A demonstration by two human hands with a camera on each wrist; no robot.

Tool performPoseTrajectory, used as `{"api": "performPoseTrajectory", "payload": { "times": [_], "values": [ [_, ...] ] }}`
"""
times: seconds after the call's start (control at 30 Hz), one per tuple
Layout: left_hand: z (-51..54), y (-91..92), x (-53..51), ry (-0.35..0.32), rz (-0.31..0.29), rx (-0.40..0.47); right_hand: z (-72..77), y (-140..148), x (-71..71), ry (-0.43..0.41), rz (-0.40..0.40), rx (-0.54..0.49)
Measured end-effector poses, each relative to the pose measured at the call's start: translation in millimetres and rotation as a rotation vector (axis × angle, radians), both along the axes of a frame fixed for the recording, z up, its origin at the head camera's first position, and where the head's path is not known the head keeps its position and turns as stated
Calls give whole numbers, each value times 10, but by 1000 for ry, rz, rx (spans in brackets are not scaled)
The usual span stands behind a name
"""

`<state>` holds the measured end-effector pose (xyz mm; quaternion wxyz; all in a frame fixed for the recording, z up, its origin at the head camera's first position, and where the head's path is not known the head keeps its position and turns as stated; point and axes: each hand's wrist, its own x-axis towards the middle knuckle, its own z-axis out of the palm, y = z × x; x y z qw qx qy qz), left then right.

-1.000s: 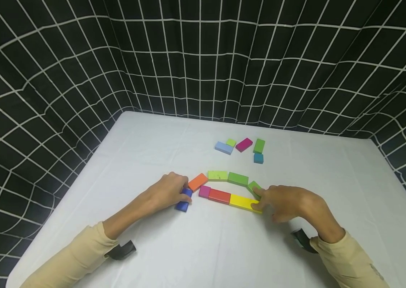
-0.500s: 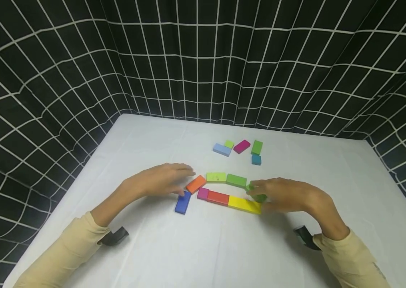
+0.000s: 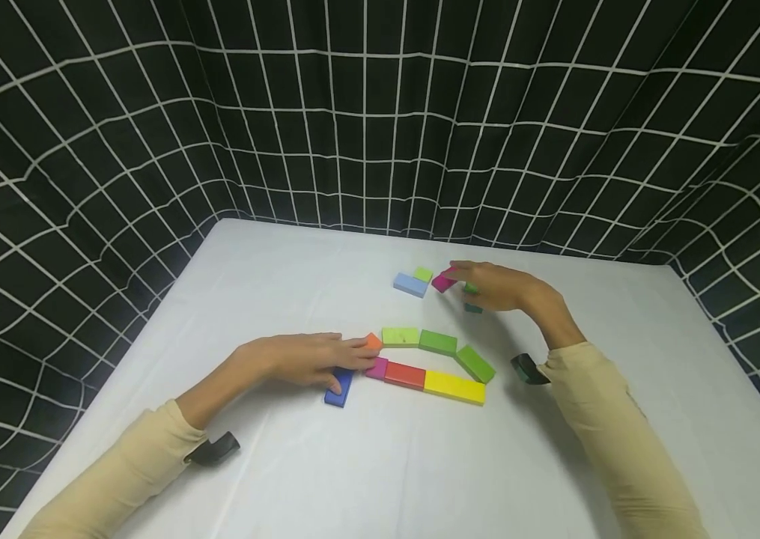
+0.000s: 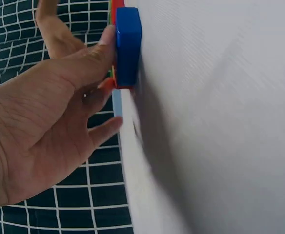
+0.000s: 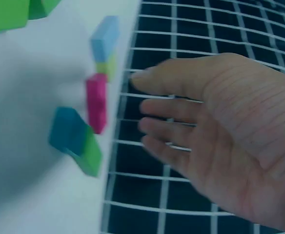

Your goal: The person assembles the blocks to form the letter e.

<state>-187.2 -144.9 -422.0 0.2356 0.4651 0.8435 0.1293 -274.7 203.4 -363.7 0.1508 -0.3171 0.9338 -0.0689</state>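
My left hand (image 3: 299,359) hovers with extended fingers over the blue block (image 4: 128,46), its thumb at the block's side. Those fingers partly cover the orange block (image 3: 373,341) and small magenta block (image 3: 377,368). A row continues with red (image 3: 405,376) and yellow (image 3: 454,386) blocks. Behind it curve a lime block (image 3: 400,337) and two green blocks, one flat (image 3: 438,343), one slanted (image 3: 475,364). Farther back, my right hand (image 3: 497,286) reaches above a magenta block (image 5: 97,103), fingers loosely extended and holding nothing. It partly hides a teal block (image 5: 67,130) and green block (image 5: 89,153) in the head view.
A light blue block (image 3: 410,284) and a small lime block (image 3: 423,274) lie left of the far magenta one. White cloth covers the table (image 3: 285,277). A dark curtain (image 3: 353,135) with white grid lines surrounds its back and sides.
My right hand has left the slanted green block and moved back to the far blocks. The left hand let go of the blue block, lifted, then came over the blue and orange blocks.
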Motion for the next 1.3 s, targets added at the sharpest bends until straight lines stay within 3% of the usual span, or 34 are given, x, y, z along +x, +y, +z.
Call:
{"api": "performPoseTrajectory", "payload": {
  "times": [0.17, 0.3, 0.43, 0.57, 0.73, 0.9, 1.07, 1.17, 1.3],
  "values": [
    [-2, 26, 20, 62, -7, -26, -252, -247, -173, 35, 47, -21],
    [21, 60, 34, 68, 11, -50, -376, -401, -201, 41, 108, 24],
    [35, 95, 64, 56, 40, -87, -360, -422, -148, 27, 112, -5],
    [34, 112, 85, 86, 59, -119, -350, -419, -97, 31, 101, -65],
    [41, 119, 91, 119, 58, -114, -424, -429, -58, -20, 33, -64],
    [50, 107, 92, 118, 75, -108, -454, -428, -15, 42, 10, -115],
    [46, 108, 95, 142, 70, -115, -329, -446, 184, 109, -24, -204],
    [41, 110, 93, 148, 73, -117, -226, -505, 419, 137, -8, -223],
    [34, 106, 73, 156, 65, -112, -115, -602, 791, 167, 89, -234]
  ]
}}
